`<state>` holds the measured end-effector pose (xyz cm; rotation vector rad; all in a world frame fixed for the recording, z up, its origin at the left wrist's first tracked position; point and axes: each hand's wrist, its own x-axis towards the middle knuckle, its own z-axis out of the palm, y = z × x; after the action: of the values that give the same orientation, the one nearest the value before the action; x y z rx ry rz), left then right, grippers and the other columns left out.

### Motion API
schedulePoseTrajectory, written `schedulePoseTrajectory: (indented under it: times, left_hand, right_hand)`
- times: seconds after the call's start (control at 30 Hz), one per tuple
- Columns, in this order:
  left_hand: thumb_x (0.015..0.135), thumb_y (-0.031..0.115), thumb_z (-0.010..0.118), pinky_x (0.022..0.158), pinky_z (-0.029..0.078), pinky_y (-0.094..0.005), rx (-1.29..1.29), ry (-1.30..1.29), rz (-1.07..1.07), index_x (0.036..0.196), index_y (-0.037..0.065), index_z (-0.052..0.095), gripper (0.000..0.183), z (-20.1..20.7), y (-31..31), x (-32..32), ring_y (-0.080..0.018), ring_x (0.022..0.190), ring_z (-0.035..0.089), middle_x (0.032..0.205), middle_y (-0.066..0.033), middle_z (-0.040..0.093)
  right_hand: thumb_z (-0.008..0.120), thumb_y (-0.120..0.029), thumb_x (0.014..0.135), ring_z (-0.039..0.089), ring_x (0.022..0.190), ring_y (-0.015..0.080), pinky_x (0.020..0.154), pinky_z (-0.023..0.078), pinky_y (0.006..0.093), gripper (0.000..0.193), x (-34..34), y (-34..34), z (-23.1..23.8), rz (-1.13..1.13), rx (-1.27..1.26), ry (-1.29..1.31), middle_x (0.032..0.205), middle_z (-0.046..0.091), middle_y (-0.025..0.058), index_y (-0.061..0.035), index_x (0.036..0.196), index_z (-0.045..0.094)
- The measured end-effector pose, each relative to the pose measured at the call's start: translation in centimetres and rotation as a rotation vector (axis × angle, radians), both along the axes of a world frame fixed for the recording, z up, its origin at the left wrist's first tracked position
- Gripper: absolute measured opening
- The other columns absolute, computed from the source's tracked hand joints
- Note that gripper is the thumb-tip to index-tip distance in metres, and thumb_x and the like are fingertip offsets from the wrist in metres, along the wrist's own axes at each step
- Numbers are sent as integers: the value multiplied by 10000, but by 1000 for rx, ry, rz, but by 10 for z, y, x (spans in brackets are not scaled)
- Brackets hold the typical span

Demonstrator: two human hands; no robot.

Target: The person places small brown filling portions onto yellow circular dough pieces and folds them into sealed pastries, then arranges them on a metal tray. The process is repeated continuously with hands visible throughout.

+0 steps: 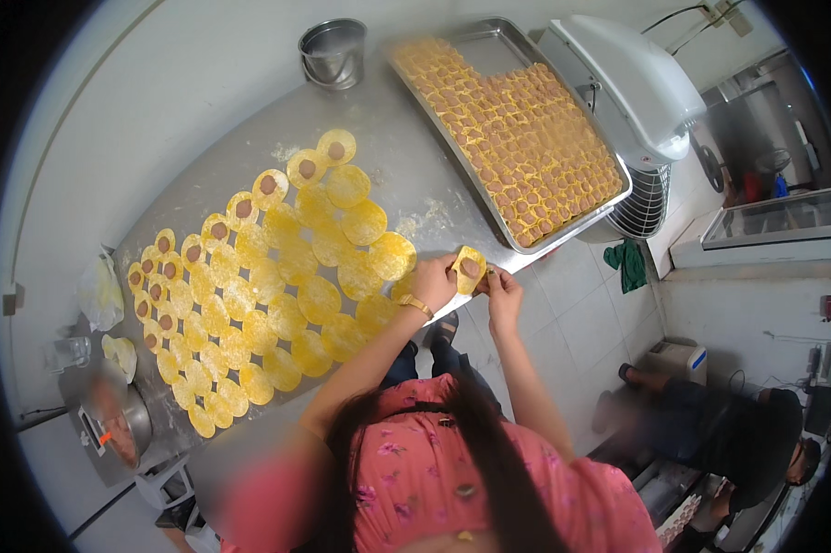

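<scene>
Between my two hands, over the table's near edge, is a yellow dumpling wrapper [470,258] with a dab of brown filling [469,268] at its middle. My left hand [436,282], a gold-coloured band at the wrist, is closed on the wrapper's left side. The fingers of my right hand [503,297] are pinched together at its lower right edge. Left of my hands, rows of round yellow wrappers [319,300] lie on the metal table, several along the far and left sides topped with brown filling. The nearest flat wrapper [392,255] lies beside my left hand.
A metal tray [629,175] packed with filled dumplings [526,138] stands at the far right of the table [406,138]. A metal bucket [333,55] is at the back, a white mixer [632,83] beyond the tray. At lower left sits a bowl of brown filling [142,419]. Another person [738,442] is at right.
</scene>
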<state>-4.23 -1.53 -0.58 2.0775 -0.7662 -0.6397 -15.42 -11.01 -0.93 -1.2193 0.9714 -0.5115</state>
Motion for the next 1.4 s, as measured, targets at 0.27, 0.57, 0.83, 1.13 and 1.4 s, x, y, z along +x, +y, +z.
schedulePoseTrajectory:
  times: [0.27,0.57,0.83,1.13,1.4]
  left_hand:
    - [741,2,498,629,492,-393,-174,86,84,977,38,623,270,3,2,-3,-352,725,617,794,-197,629]
    - [773,-14,589,631,493,-235,-219,309,156,1030,28,619,262,-10,2,-5,-116,726,627,851,-57,659]
    - [764,-62,606,693,504,-232,-504,584,285,902,8,555,162,-6,0,-4,-108,857,582,1162,-103,544]
    - [763,-84,582,773,526,-278,-794,844,263,991,26,527,259,25,9,0,-176,969,576,1307,-117,423]
    - [771,-70,579,709,535,-255,-522,594,146,1004,6,576,245,15,7,16,-165,886,611,1094,-79,526]
  right_hand:
    - [518,91,739,623,817,240,717,489,308,328,3,3,13,199,-736,119,948,634,130,-22,1026,628]
    - [547,82,729,614,802,245,714,475,309,247,6,1,13,210,-694,80,886,626,118,-26,913,671]
    - [550,79,781,576,968,156,865,436,277,258,11,-7,29,134,5,-341,990,610,69,22,1033,551]
    - [543,102,782,558,921,98,800,433,220,240,8,-22,20,204,-46,-265,1010,606,47,30,1006,587]
    - [576,77,763,549,784,69,719,432,202,227,12,-32,5,239,-146,-179,881,606,13,19,980,610]
